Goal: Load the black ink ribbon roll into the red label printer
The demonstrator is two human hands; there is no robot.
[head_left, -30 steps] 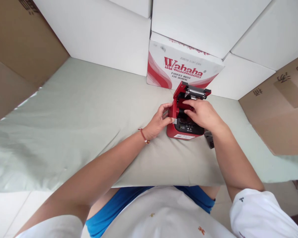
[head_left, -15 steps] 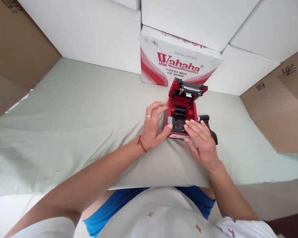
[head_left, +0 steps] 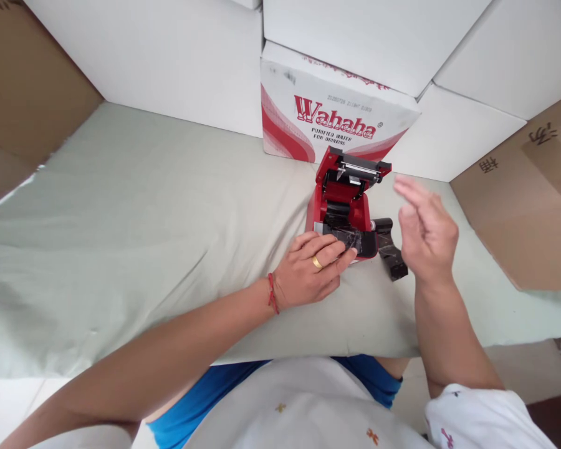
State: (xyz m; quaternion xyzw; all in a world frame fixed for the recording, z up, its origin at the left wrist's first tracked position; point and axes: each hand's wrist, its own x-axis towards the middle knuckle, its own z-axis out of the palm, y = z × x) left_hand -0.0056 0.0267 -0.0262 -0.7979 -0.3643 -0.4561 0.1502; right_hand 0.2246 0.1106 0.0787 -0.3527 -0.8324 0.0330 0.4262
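Observation:
A red label printer [head_left: 311, 212] stands on the cloth with its lid [head_left: 326, 167] raised. A black roll [head_left: 338, 209] lies inside it, and shiny creased black film [head_left: 350, 239] stretches across its front part. My left hand [head_left: 311, 268] lies with its fingers stretched out over the printer's front edge, fingertips on the film. To the right of the printer, my right hand [head_left: 427, 234] is lifted off it, holding nothing, fingers extended and slightly blurred. Between that hand and the printer lies a second black roll [head_left: 382, 226] with loose film [head_left: 395, 260] hanging from it.
Close behind the printer stands a white and red Wahaha water carton [head_left: 285, 106]. White boxes [head_left: 168, 62] form a wall along the back. Brown cardboard boxes flank the surface at left [head_left: 32, 100] and right [head_left: 518, 218]. A pale green cloth [head_left: 144, 218] covers the table.
My left hand has moved from the printer's left side onto the film at its front. The right hand has left the front and risen to the right. The film now covers more of the front.

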